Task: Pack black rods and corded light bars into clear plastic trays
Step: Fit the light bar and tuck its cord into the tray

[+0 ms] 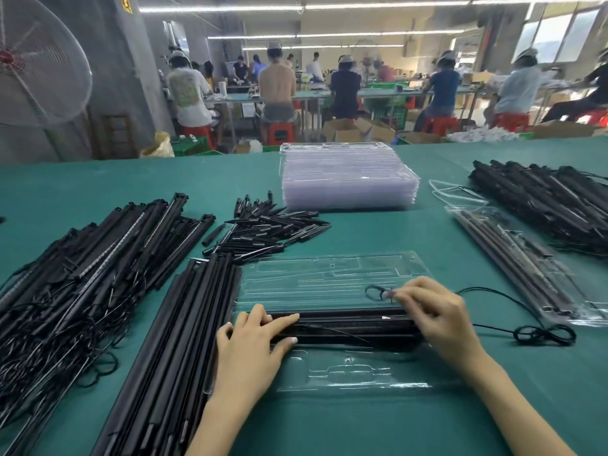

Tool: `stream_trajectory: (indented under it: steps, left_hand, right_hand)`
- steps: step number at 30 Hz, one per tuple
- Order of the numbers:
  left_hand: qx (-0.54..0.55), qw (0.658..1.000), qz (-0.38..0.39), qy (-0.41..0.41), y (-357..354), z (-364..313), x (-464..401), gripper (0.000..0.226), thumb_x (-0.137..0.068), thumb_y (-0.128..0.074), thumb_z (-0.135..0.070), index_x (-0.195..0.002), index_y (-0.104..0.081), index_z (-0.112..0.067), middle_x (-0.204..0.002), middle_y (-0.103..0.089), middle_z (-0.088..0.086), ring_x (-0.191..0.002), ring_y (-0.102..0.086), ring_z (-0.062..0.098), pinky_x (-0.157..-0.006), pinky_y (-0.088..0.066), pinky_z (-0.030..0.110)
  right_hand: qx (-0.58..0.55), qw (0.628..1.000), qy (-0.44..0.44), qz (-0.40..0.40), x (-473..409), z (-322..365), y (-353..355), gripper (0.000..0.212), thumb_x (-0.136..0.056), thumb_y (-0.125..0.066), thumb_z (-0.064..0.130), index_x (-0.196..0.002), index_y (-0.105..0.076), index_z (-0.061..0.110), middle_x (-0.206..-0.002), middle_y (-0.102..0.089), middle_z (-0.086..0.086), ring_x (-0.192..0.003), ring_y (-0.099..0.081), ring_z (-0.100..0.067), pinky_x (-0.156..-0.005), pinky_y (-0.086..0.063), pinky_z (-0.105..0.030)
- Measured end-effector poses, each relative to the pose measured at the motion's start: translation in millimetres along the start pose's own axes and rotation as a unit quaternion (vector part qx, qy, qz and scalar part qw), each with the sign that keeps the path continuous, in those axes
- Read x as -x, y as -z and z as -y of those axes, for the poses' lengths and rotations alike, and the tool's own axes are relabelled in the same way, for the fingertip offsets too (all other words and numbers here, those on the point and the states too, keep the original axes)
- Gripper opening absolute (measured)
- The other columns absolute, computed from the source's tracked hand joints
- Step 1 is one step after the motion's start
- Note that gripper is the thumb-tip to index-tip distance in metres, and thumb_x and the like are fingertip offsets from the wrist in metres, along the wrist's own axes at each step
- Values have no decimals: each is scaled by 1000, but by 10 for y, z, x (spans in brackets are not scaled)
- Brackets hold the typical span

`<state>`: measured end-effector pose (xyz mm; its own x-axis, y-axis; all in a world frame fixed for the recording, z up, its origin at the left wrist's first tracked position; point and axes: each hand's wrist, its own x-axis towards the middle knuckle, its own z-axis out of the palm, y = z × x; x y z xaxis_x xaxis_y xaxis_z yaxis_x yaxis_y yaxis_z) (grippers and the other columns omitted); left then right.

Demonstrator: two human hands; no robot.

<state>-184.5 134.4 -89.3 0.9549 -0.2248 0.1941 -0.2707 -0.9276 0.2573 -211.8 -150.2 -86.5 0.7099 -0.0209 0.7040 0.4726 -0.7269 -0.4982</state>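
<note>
An open clear plastic tray (329, 281) lies on the green table in front of me. Black rods and a light bar (348, 325) lie side by side in its middle channel. My left hand (253, 343) presses flat on their left end with straight fingers. My right hand (437, 314) rests over their right end and pinches a small loop of black cord (375, 292) at its fingertips. The rest of that cord (539, 334) trails off to the right in a coil.
Black rods (184, 340) lie stacked left of the tray, corded light bars (82, 268) further left, short black spikes (269, 228) behind. A stack of clear trays (348, 176) stands at the back. A packed tray (526, 264) and more bars (552, 199) lie right.
</note>
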Motion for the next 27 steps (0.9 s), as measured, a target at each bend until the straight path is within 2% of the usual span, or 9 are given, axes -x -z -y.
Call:
stream_trajectory:
  steps: [4, 6, 8, 10, 12, 14, 17, 22, 27]
  left_hand:
    - [31, 999, 16, 25, 15, 6, -64, 32, -86, -51, -61, -118, -49, -61, -95, -35, -17, -101, -33, 2, -104, -21, 34]
    - [78, 996, 23, 38, 6, 3, -89, 25, -84, -47, -67, -107, -55, -61, -95, -36, -17, -102, -32, 2, -103, -18, 33]
    - [118, 991, 23, 57, -4, -23, -104, 23, -83, -42, -70, -96, -58, -61, -94, -37, -17, -103, -32, 3, -103, -16, 34]
    - [119, 991, 17, 65, -14, -47, -115, 18, -84, -46, -67, -94, -59, -59, -93, -36, -18, -104, -32, 3, -104, -17, 37]
    - [115, 991, 22, 66, -14, -57, -120, 15, -84, -51, -63, -96, -58, -59, -95, -36, -18, -106, -31, 3, -105, -17, 38]
    - [111, 992, 32, 59, -5, -52, -125, 15, -85, -51, -61, -100, -57, -61, -100, -36, -19, -108, -30, 3, -105, -16, 38]
    - [88, 994, 46, 43, -24, -35, -116, 24, -91, -42, -60, -113, -50, -66, -106, -34, -21, -110, -25, 2, -109, -11, 40]
    - [74, 994, 71, 37, -83, -17, -142, 33, -97, -33, -51, -125, -41, -65, -111, -27, -17, -106, -16, 2, -111, -4, 44]
    - [74, 994, 65, 38, -124, -16, -141, 35, -97, -34, -48, -127, -42, -62, -111, -20, -17, -111, -10, 3, -112, -1, 45]
  right_hand:
    - [95, 988, -59, -109, -80, -45, 139, 23, -97, -51, 20, -105, -71, 13, -88, -56, 4, -70, -51, -4, -65, -38, -8]
    - [123, 989, -66, -55, -61, -69, 175, 31, -97, -48, 17, -124, -61, 23, -94, -55, 5, -65, -49, -5, -60, -40, -15]
    - [113, 992, -45, 42, -18, -51, 167, 57, -95, -46, -2, -137, -47, 37, -107, -52, 3, -68, -54, -11, -63, -49, -27]
    - [167, 981, -17, 98, 2, -6, 112, 83, -81, -43, -21, -132, -49, 44, -127, -47, -4, -93, -58, -22, -76, -50, -40]
    - [265, 958, 37, 103, -12, 71, 92, 62, -80, -47, -5, -119, -62, 40, -139, -44, -9, -117, -45, -26, -88, -39, -48]
    - [266, 950, 60, 152, 3, 68, 133, 32, -92, -43, 31, -112, -66, 40, -144, -40, -5, -126, -37, -22, -94, -30, -48]
    - [271, 930, 122, 217, 102, -53, 217, 36, -87, -46, 61, -112, -64, 42, -145, -40, 2, -129, -36, -18, -98, -26, -44]
    - [257, 944, 146, 147, 198, -117, 355, 28, -76, -61, 59, -95, -66, 39, -137, -48, 7, -126, -42, -20, -96, -26, -44]
    - [259, 933, 205, 144, 182, -12, 297, 14, -82, -59, 42, -79, -68, 30, -92, -61, 13, -98, -49, -10, -82, -28, -36]
